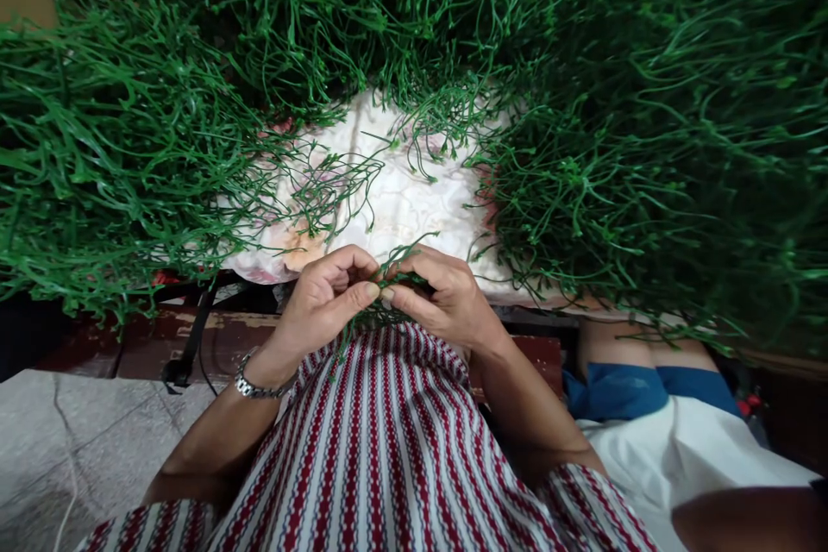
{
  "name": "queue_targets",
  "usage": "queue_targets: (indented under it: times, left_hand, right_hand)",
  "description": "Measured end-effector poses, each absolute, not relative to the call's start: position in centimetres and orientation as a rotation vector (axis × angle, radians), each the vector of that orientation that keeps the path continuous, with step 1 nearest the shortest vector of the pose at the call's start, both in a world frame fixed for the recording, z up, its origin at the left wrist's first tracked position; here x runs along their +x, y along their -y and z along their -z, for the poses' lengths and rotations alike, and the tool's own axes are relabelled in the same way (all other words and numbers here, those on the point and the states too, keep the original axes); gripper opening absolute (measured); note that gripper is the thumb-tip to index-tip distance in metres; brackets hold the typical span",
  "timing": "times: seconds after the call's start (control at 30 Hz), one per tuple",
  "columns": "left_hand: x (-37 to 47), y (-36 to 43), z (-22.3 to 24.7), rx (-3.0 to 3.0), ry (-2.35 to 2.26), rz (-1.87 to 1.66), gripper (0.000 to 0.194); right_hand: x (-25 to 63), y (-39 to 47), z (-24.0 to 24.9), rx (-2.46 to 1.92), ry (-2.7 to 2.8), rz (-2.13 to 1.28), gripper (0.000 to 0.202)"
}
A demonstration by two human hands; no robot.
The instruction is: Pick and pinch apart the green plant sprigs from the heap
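Observation:
Close in front of my body, at the near edge of the table, my left hand (333,293) and my right hand (443,293) meet with thumbs and index fingertips pinched together. Between them is a small bunch of thin green stems (394,263) with little bud-like tips. Some stems stick up above the fingers, and others hang below toward my striped shirt. The exact spot being pinched is mostly hidden by the fingertips. A metal-banded watch sits on my left wrist.
Large heaps of the same green stems lie to the left (116,147), at the back (388,0) and to the right (647,138). A floral cloth (401,198) shows between them. Another person (686,440) in blue shorts sits close on my right.

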State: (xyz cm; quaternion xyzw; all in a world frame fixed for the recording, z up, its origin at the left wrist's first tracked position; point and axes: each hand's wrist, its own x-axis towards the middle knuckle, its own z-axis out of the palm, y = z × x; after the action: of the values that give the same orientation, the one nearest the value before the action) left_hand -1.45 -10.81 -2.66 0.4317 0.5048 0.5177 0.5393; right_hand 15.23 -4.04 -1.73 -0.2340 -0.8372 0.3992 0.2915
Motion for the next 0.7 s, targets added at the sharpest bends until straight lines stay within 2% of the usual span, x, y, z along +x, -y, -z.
queue_targets:
  times: [0.27,0.5,0.7]
  left_hand:
    - [-1.9,10.5,1.4,1.407,-1.333,-0.951,0.012]
    - [-2.7,10.1,1.0,1.688,-1.139,-0.771,0.024]
    - [-3.5,9.6,1.2,1.678,-0.889,-0.654,0.024]
  right_hand:
    - [15.7,3.3,1.8,-0.449,2.398,-1.022,0.012]
    - [15.8,3.1,1.1,-0.206,2.672,-1.026,0.008]
    - [15.6,3.1,0.5,-0.034,2.726,-1.142,0.016]
